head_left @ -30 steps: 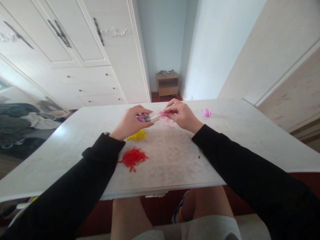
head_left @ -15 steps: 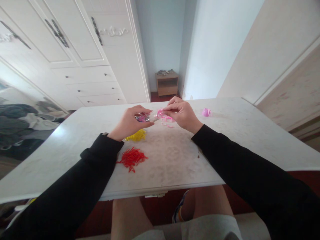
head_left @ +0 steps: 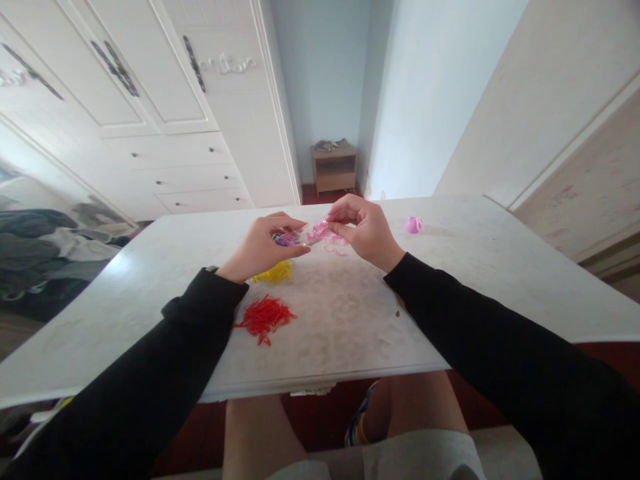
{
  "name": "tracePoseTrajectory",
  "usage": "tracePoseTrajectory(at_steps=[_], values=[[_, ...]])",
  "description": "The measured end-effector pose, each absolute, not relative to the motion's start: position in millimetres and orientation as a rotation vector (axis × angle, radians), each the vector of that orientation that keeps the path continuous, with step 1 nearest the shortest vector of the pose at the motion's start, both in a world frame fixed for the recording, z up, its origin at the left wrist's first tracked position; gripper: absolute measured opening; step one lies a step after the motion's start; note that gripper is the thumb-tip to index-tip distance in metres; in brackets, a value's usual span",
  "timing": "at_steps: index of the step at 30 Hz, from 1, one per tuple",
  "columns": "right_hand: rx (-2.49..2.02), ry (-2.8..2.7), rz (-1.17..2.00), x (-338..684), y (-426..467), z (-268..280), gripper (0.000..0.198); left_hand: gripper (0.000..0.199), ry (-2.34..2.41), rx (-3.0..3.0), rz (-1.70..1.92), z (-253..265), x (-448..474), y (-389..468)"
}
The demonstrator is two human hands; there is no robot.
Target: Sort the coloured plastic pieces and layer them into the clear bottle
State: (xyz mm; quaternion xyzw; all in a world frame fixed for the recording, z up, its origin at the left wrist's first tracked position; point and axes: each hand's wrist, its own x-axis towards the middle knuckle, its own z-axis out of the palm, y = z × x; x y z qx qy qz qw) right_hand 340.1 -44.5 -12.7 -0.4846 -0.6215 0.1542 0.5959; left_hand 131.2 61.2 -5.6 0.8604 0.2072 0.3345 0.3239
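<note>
My left hand (head_left: 270, 243) is closed around a clear container (head_left: 287, 239) with dark and purple bits inside; its exact kind is hard to make out. Close to its open side, my right hand (head_left: 363, 229) pinches at the clear edge with thumb and fingers. Pink rubber bands (head_left: 317, 232) show between the two hands, and loose pink pieces (head_left: 339, 252) lie on the table just below. A pile of yellow bands (head_left: 274, 272) rests beneath my left hand. Nearer to me is a heap of red bands (head_left: 265, 318).
A small purple ball-like object (head_left: 413, 225) sits on the white table (head_left: 340, 320) to the right. Beyond the table stand a wooden nightstand (head_left: 335, 175) and a white wardrobe (head_left: 190, 147). Dark clothes (head_left: 45, 247) are piled at the left.
My right fingers have shifted slightly at the mouth of the clear container, and more pink shows between the hands. The piles on the table stay put.
</note>
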Motion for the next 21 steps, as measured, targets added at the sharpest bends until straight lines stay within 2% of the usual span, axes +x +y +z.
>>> tracePoseTrajectory(at_steps=[8,14,21], values=[[-1.210,-1.541,0.245,336.5,-55.0,-2.6,0.006,0.041,0.507,2.211,0.908,-9.3,130.6,63.6],[-1.219,-1.561,0.129,336.2,-59.3,0.9,0.015,0.040,0.516,2.179,0.921,-8.8,131.5,62.9],[-1.222,-1.558,-0.052,337.5,-59.6,4.8,0.008,0.041,0.513,1.917,0.917,-5.1,132.9,59.7]])
